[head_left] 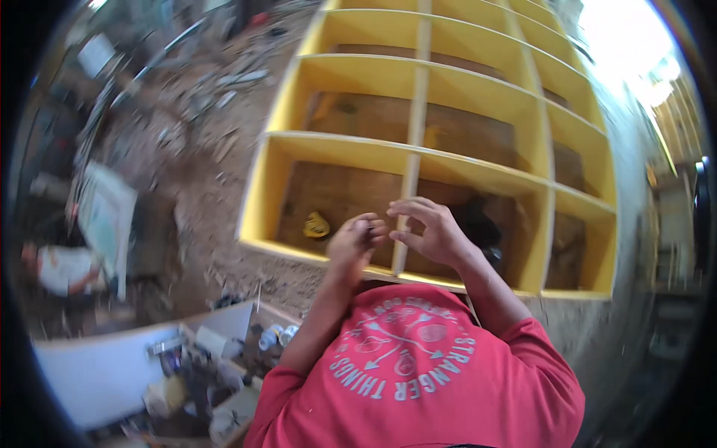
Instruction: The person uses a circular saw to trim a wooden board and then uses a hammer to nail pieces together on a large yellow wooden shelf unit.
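A large yellow wooden shelf frame (pixel 340 140) lies in front of me, split into compartments with brown bottoms. Above its near end, my left hand (pixel 351 240) is closed with curled fingers; whatever it may hold is too small to make out. My right hand (pixel 433 231) is just to the right, thumb and fingers apart and bent toward the left hand, with nothing visible between them. The pale edge of a divider (pixel 411 175) runs between the hands. In the near left compartment sits a small yellow rounded thing (pixel 316 225). A dark object (pixel 480 228) is partly hidden behind my right hand.
Dirt ground with wood scraps (pixel 240 78) stretches along the left. At lower left, a white panel (pixel 97 366) stands beside a cluttered heap of containers and parts (pixel 216 343). Farther left, a person (pixel 63 269) is partly visible beside a pale leaning board (pixel 104 216).
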Demonstrator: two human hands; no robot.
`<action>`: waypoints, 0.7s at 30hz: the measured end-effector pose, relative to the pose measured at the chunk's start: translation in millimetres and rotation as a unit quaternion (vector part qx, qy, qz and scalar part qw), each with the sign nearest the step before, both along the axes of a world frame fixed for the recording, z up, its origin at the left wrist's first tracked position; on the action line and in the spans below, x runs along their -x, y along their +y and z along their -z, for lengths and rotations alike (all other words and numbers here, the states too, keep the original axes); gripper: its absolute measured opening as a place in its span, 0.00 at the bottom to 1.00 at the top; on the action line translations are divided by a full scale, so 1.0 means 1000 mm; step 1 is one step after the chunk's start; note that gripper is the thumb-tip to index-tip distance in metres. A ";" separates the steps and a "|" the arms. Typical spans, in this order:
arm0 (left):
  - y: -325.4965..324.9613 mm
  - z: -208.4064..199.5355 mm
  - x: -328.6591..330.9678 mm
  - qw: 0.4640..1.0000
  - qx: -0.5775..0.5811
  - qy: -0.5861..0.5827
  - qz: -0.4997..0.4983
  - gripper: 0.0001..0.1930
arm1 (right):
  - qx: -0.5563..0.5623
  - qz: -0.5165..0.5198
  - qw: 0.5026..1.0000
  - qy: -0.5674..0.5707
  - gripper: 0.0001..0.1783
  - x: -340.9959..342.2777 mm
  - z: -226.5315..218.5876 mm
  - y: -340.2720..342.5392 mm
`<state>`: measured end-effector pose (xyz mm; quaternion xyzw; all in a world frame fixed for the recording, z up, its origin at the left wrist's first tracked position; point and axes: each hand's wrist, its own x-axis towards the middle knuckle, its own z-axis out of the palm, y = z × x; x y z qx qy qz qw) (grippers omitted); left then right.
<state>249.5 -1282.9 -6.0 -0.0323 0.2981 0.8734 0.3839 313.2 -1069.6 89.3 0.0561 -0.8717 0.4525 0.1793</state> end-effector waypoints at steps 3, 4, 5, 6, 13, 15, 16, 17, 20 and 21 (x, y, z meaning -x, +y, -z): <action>-0.014 -0.024 -0.014 0.977 0.189 -0.004 -0.097 0.13 | 0.068 0.099 0.992 -0.038 0.16 -0.043 -0.037 0.089; -0.018 -0.028 -0.019 0.974 0.201 0.039 -0.098 0.12 | 0.053 0.177 0.983 -0.015 0.15 -0.063 -0.046 0.126; -0.025 -0.026 -0.021 0.969 0.222 0.062 -0.089 0.10 | -0.026 0.261 0.965 0.027 0.13 -0.087 -0.052 0.171; -0.022 -0.025 -0.026 0.957 0.261 0.080 -0.098 0.10 | -0.019 0.366 0.930 0.014 0.10 -0.112 -0.075 0.192; 0.008 -0.001 -0.054 0.594 0.535 0.583 -0.143 0.14 | -0.095 0.416 0.817 -0.389 0.14 -0.286 -0.003 0.365; 0.020 -0.011 -0.068 0.575 0.564 0.579 -0.129 0.10 | -0.152 0.304 0.825 -0.452 0.16 -0.287 0.034 0.378; 0.021 -0.012 -0.070 0.570 0.569 0.579 -0.128 0.10 | -0.211 0.191 0.818 -0.500 0.18 -0.285 0.054 0.385; 0.019 -0.010 -0.070 0.588 0.592 0.539 -0.114 0.10 | -0.207 0.185 0.821 -0.499 0.18 -0.282 0.074 0.392; 0.005 0.005 -0.075 0.583 0.619 0.511 -0.124 0.10 | -0.235 0.153 0.790 -0.545 0.21 -0.253 0.133 0.404; 0.003 0.001 -0.079 0.569 0.642 0.503 -0.105 0.10 | -0.273 0.142 0.789 -0.531 0.23 -0.244 0.151 0.407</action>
